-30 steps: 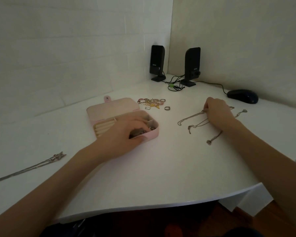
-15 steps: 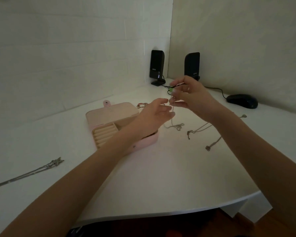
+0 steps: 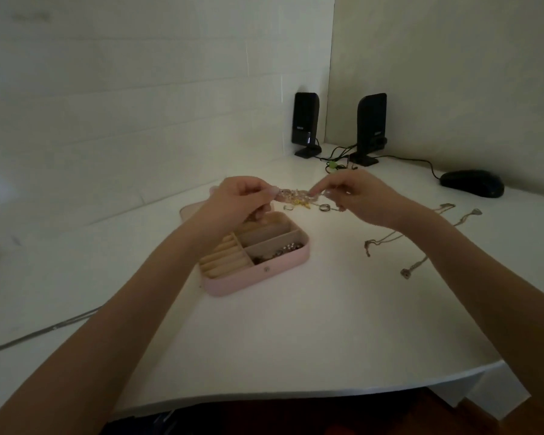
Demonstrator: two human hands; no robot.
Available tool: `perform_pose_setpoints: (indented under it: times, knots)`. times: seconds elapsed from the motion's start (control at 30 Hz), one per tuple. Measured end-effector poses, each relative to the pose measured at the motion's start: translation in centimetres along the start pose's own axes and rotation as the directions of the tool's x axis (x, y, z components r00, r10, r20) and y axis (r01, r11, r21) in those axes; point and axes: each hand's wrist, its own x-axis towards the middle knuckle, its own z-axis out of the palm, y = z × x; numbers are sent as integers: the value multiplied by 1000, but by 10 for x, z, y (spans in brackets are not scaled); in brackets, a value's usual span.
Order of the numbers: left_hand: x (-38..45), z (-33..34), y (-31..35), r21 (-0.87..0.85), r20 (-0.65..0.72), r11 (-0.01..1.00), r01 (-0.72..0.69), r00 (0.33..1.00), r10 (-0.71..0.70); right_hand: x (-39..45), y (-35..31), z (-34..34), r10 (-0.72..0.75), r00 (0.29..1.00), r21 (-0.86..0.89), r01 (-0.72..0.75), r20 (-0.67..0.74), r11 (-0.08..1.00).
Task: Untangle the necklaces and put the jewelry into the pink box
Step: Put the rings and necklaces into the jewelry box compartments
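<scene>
Hands were raised together above the surface, behind the open box (image 3: 258,274). The left hand (image 3: 239,199) was curled with thumb and fingers pinched at one end, the right hand (image 3: 355,196) pinched at the other, and between them something fine seemed to be stretched, though the chain itself was too thin and blurred to be made out. Rings (image 3: 299,200) lay just behind the box, toward the back corner. Two necklaces (image 3: 387,240) were left on the surface toward the right edge, well apart from the box. One compartment near the box's front wall was already holding jewelry. The step was judged to be straightening a chain before stowing it. It would be done best if light tension were kept, both ends were held, and the chain were coiled into a free compartment without snagging.
</scene>
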Motion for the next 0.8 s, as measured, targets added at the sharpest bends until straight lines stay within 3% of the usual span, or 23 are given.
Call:
perform_pose_setpoints:
  times: [0.1,0.17,0.37,0.5,0.67,0.8]
  knots:
    - [-8,-14,-5,-13,-75,999,-40,996,39,0,-2,12,-46,989,-64,55,142,996]
    - [-14,-21,-9,-46,-70,999,-25,997,22,-2,-1,20,-52,979,7,52,199,999]
    - [-24,-25,-7,-227,7,974,-19,1000,21,-11,8,26,157,962,361,-232,225,903]
    - [-27,-16,-7,-294,83,956,-8,996,33,-14,13,24,198,946,458,-299,256,837]
    - [-29,-8,-10,-251,115,968,-2,993,32,-14,13,23,212,959,506,-278,186,817]
    - [-30,-8,-13,34,87,997,-63,994,60,-15,11,24,216,961,488,-273,171,829]
